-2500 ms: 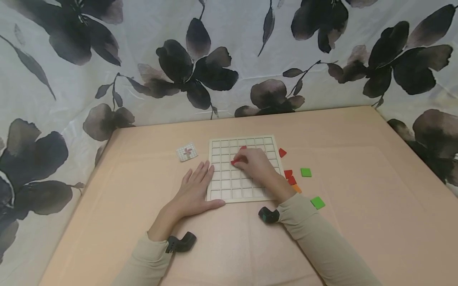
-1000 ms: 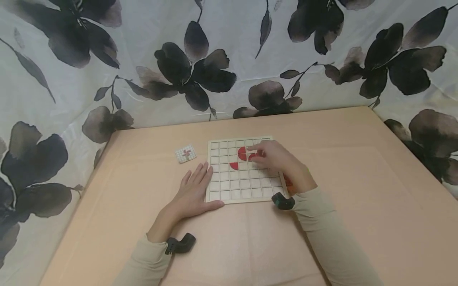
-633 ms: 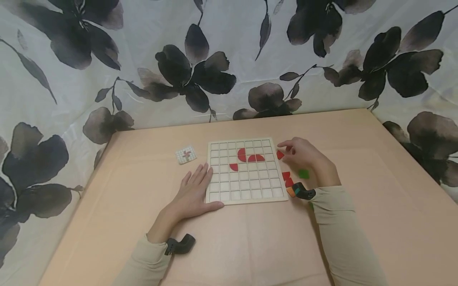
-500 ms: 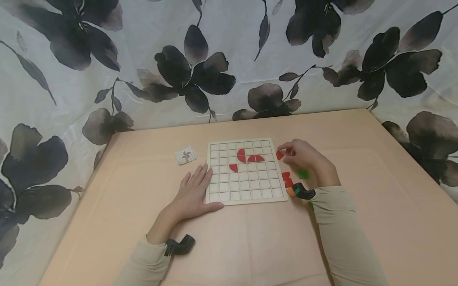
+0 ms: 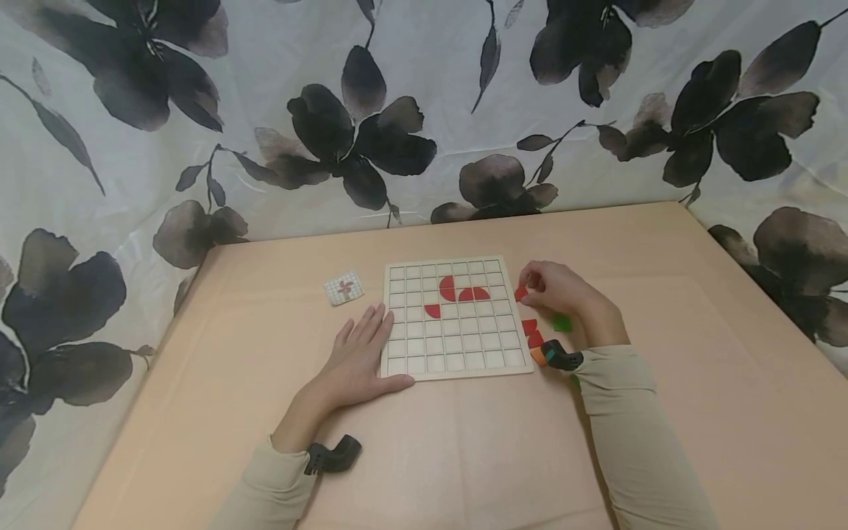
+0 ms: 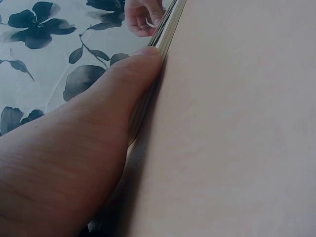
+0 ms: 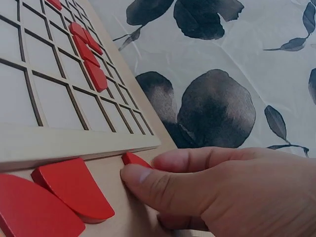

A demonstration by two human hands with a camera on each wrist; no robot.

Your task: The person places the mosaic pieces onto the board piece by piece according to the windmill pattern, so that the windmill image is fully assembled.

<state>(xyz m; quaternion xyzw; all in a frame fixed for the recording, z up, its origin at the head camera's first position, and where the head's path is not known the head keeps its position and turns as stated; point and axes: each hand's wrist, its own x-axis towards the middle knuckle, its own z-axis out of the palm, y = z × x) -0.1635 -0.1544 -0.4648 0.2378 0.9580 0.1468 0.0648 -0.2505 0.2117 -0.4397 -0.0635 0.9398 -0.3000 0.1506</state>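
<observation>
My right hand (image 5: 556, 285) pinches a red quarter-circle tile (image 5: 520, 294) between thumb and fingertips, just off the right edge of the board. In the right wrist view that tile (image 7: 136, 160) shows partly, its far side hidden by the fingers. My left hand (image 5: 361, 355) rests with straight fingers along the left edge of a pale wooden grid board (image 5: 424, 344), thumb at its front left corner. Several red tiles (image 5: 473, 294) lie in the board's cells, and a single red quarter tile (image 5: 433, 311) sits lower left of them.
Two red tiles (image 5: 532, 333) and an orange tile (image 5: 538, 356) lie along the board's right edge. Green tiles (image 5: 562, 322) are partly covered by the right arm. A small pattern card (image 5: 344, 288) lies left of the board; floral cloth (image 5: 331, 147) hangs behind the table.
My right hand sets one red tile lower left, then one at the right of the cluster, and moves off the board rightward. Its fingers now close on another red tile. The left hand stays.
</observation>
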